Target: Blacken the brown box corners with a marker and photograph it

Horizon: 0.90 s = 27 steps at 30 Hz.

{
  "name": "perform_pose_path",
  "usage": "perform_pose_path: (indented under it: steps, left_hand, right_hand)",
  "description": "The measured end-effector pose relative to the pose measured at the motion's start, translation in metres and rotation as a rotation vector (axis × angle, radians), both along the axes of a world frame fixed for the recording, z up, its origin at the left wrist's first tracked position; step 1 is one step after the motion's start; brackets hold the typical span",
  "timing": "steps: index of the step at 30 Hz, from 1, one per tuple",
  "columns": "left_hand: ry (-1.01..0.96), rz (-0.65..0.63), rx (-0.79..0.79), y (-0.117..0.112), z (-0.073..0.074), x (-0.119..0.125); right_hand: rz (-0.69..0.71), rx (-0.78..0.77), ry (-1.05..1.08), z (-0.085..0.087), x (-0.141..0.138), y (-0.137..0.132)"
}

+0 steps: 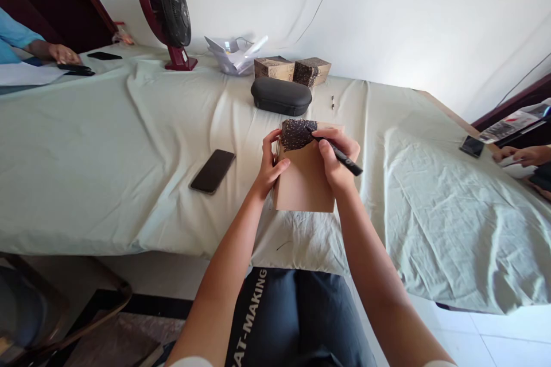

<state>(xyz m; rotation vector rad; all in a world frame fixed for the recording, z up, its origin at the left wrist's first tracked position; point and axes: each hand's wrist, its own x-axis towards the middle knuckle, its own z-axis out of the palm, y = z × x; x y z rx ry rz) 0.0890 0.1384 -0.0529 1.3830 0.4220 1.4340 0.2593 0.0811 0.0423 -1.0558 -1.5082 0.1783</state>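
Note:
A brown cardboard box lies at the table's near edge, its upper left covered by a dense black drawn pattern. My left hand grips the box's left side, thumb over the top face and fingers along the edge. In my right hand is a black marker, pinched between thumb and fingers. Its tip meets the right border of the dark pattern, and the hand rests over the box's right side. Left of the box, a black smartphone lies flat on the cloth.
Behind the box sits a black zip case, with two patterned boxes beyond it. A white basket and a maroon fan stand by the wall. Other people's hands appear at both sides.

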Motion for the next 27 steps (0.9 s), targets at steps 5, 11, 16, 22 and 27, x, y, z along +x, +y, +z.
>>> perform_pose_path:
  steps: [5, 11, 16, 22, 27]
  left_hand:
    - [0.002, 0.014, 0.04, -0.003, 0.002, 0.001]
    - [-0.011, -0.005, 0.01, -0.003, 0.003, 0.001]
    - [-0.025, 0.043, 0.011, 0.002, -0.002, 0.0]
    - [-0.04, 0.079, 0.034, 0.008, -0.006, -0.003]
    - [-0.112, 0.081, -0.036, 0.014, -0.011, -0.007]
  right_hand:
    - [0.012, -0.015, -0.061, -0.002, -0.003, 0.002]
    - [-0.038, -0.061, -0.081, 0.0, -0.005, 0.007]
    - [0.07, -0.118, -0.075, -0.001, -0.01, 0.007]
    - [-0.129, 0.036, 0.276, -0.015, 0.016, -0.009]
    - [0.037, -0.263, 0.332, -0.046, 0.078, -0.046]
